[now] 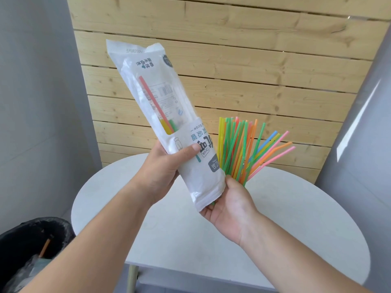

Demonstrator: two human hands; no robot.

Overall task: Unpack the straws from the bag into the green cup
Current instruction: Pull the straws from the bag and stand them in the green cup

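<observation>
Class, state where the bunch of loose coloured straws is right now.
In the head view the straws fan up right of centre, their base gripped by the right hand, just right of the bag held in the left hand.

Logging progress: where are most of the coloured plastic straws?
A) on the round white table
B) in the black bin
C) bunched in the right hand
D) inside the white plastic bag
C: the coloured plastic straws fan out from the right hand; only a few show in the white plastic bag.
</observation>
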